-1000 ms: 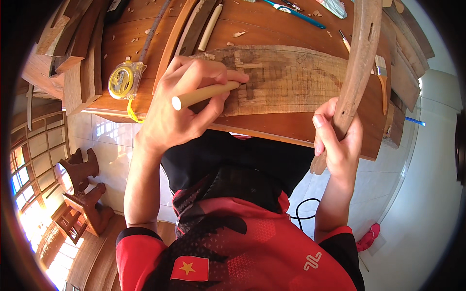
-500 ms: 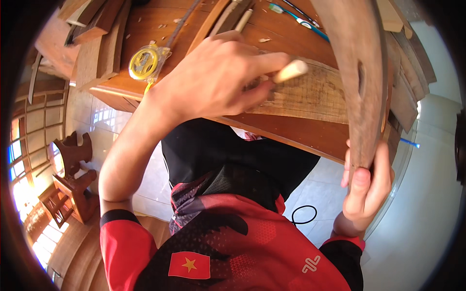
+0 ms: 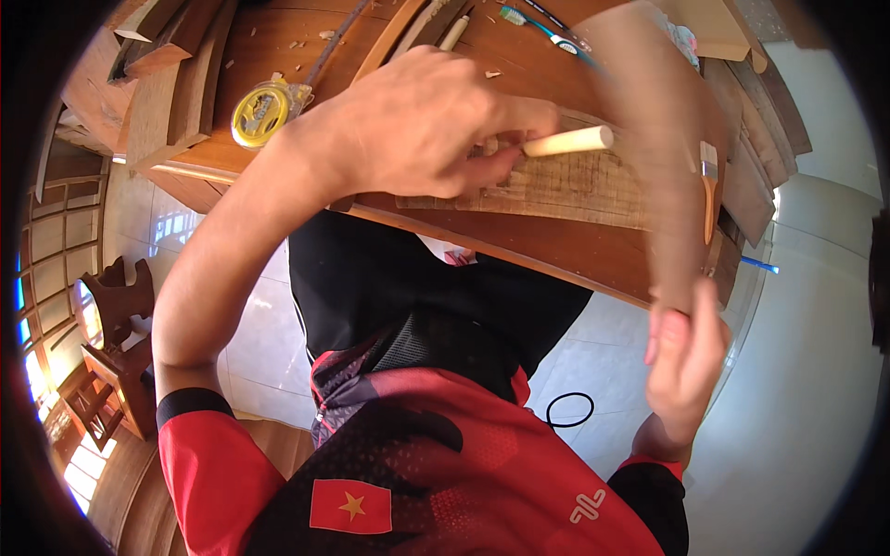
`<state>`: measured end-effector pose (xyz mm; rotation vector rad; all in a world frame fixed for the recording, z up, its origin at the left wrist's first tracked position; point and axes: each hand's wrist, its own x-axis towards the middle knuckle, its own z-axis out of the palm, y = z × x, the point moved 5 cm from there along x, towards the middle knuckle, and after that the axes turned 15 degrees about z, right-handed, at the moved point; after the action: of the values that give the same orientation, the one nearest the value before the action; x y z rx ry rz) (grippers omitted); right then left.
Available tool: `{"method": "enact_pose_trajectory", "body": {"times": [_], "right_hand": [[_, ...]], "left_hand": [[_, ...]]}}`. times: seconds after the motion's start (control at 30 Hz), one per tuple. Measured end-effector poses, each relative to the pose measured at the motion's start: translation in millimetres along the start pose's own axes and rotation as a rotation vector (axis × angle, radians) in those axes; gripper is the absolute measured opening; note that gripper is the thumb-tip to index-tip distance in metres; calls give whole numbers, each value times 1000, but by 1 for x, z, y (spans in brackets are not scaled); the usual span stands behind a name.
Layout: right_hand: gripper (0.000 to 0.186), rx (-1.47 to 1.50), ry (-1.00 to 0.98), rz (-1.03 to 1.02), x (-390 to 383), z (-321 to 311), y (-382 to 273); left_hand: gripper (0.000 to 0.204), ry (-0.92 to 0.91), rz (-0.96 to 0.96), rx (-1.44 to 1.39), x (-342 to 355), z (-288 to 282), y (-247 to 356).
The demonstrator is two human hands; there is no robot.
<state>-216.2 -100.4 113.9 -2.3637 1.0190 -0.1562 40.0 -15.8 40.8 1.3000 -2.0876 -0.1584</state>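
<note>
My left hand [image 3: 436,125] is closed around a pale, round wooden stick [image 3: 579,141], whose bare end points right; whatever lies at its other end is hidden by my fingers. Beneath it, a flat wooden board [image 3: 565,190] rests on the table. On the right, my right hand [image 3: 686,347] grips the lower end of a long, curved piece of wood [image 3: 649,111]. That piece is held up over the table's right side and smeared by motion. It and the stick end come close together in the picture; I cannot tell whether they touch.
A yellow tape measure [image 3: 262,113] sits at the left on the brown table [image 3: 519,236]. Farther back lie a toothbrush [image 3: 547,32] and wood chips. A paintbrush [image 3: 708,190] lies at the right edge. Wood offcuts [image 3: 190,93] are stacked left, more boards [image 3: 756,120] right.
The curved wood has swung in my right hand and is now blurred, uncovering the paintbrush. More of the pale stick shows beyond my left fingers. The whole view has shifted slightly.
</note>
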Motion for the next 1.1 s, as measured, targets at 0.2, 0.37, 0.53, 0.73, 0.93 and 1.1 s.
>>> {"method": "enact_pose_trajectory", "body": {"times": [0.2,0.37,0.53,0.73,0.93,1.1], "right_hand": [[28,155,-28,209,-2,-1,16],[27,296,-5,217,-2,4,28],[36,365,-49,300,0,15,35],[40,461,-62,370,-1,34,46],[38,589,-128,424,-9,38,54],[45,577,-153,477,-14,49,59]], "left_hand": [[21,-93,53,3,14,-4,-1],[17,-181,68,-23,25,-3,-2],[14,-255,67,-12,31,-1,-5],[16,-299,73,-12,41,0,-4],[16,-339,36,-56,51,3,-4],[13,-405,15,-58,54,3,-5]]}}
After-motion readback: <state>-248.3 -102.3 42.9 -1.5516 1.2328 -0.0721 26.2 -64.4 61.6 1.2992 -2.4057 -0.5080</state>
